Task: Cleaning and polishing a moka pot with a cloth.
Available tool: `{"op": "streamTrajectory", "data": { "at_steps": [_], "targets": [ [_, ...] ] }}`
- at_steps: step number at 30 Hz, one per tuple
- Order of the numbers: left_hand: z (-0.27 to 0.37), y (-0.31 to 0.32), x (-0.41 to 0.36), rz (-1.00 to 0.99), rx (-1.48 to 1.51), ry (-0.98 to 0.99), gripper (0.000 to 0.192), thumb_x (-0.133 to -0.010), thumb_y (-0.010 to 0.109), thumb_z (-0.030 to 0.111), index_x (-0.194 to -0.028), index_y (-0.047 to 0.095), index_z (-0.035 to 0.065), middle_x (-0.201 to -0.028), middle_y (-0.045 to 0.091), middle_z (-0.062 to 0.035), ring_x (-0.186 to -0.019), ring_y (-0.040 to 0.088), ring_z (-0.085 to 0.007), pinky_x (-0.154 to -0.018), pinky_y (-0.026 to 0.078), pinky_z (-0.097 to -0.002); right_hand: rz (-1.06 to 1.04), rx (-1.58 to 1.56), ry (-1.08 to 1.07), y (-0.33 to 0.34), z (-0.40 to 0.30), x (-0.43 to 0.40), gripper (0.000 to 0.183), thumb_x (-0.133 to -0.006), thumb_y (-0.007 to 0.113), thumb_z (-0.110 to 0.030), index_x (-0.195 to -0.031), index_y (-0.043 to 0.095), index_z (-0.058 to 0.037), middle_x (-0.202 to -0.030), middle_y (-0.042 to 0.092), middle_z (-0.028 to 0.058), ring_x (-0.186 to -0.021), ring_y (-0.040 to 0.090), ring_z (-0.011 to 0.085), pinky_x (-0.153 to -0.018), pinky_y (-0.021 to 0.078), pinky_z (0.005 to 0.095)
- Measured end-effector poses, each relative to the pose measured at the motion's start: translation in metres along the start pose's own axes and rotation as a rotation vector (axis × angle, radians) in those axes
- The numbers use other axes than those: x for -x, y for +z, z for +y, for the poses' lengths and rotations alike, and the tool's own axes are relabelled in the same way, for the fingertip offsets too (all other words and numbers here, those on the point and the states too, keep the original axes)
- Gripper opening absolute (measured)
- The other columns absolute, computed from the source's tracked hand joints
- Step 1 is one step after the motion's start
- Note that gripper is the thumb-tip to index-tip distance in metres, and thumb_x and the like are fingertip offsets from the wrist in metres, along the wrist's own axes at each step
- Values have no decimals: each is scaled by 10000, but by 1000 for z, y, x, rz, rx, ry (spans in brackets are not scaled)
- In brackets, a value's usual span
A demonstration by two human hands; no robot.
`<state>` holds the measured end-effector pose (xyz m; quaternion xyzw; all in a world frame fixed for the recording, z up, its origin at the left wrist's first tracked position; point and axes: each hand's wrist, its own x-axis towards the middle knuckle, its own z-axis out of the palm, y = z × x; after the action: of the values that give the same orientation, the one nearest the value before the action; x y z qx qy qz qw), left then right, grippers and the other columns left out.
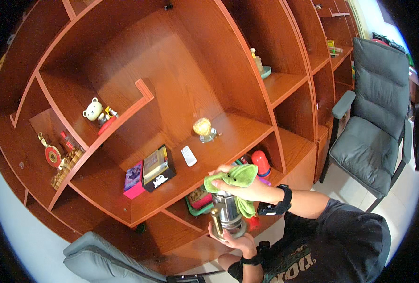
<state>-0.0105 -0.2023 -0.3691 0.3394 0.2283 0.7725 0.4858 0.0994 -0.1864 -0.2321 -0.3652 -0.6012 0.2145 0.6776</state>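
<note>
In front of the shelf unit, both hands are on a silvery metal cylindrical vessel (225, 209) with a brass-coloured upright handle (216, 220). My left hand (238, 242) cups its round base from below. Over the vessel's top, my right hand (246, 191) grips a green cloth (244, 174). One end of that cloth hangs down beside the vessel. The cloth and fingers hide the top, so I cannot tell whether it has a lid. Both wrists wear black straps.
On the wooden shelf (167, 203) stand two boxes, one pink (133, 179) and one black (158, 168), a white remote control (188, 156) and a gold ornament (203, 128). Below are a red-capped container (260, 162) and a green-rimmed basket (195, 211). Grey chairs flank me, right (366, 152) and left (103, 260).
</note>
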Motion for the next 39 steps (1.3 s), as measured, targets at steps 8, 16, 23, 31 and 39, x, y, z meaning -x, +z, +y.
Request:
{"op": "streamTrajectory", "data": {
  "at_steps": [8, 16, 23, 31, 39],
  "targets": [
    [-8, 8, -15, 37, -59, 251, 680, -742, 587, 379, -1278, 350, 34, -1248, 388, -206, -1108, 455, -390, -905, 424, -498, 1, -37, 176, 6, 19, 0, 263, -929, 545, -271, -937, 605, -15, -773, 596, 18, -700, 514, 76, -612, 428, 245],
    [-12, 9, -28, 27, -40, 219, 677, -749, 531, 410, -1287, 361, 37, -1292, 367, -200, -1177, 405, -381, -984, 350, -507, -291, -289, 110, -11, 17, -9, 318, -914, 438, -92, -1200, 521, 20, -1308, 503, 140, -1264, 409, 216, -1054, 297, 326],
    [5, 12, -28, -5, -430, 381, 717, -775, 501, 429, -1321, 298, 11, -1291, 429, -201, -1185, 418, -375, -997, 332, -508, -304, -649, 158, -19, 9, -8, 437, -841, 408, -156, -1196, 522, 72, -1348, 451, 198, -1293, 376, 256, -1090, 233, 344],
    [4, 13, -28, 18, -284, 535, 791, -753, 535, 511, -1313, 296, 4, -1288, 423, -216, -1180, 426, -383, -986, 353, -539, -213, -836, 242, -9, 5, 0, 495, -944, 316, -307, -1207, 481, 79, -1332, 440, 250, -1299, 358, 336, -1099, 224, 389],
    [12, 14, -24, 29, -333, 521, 841, -740, 604, 481, -1320, 240, -9, -1312, 357, -268, -1122, 451, -396, -940, 389, -531, -123, -634, 258, -12, 0, 5, 283, -893, 568, -133, -1136, 564, 10, -1183, 598, 124, -1108, 551, 172, -950, 421, 293]
  ]
}}
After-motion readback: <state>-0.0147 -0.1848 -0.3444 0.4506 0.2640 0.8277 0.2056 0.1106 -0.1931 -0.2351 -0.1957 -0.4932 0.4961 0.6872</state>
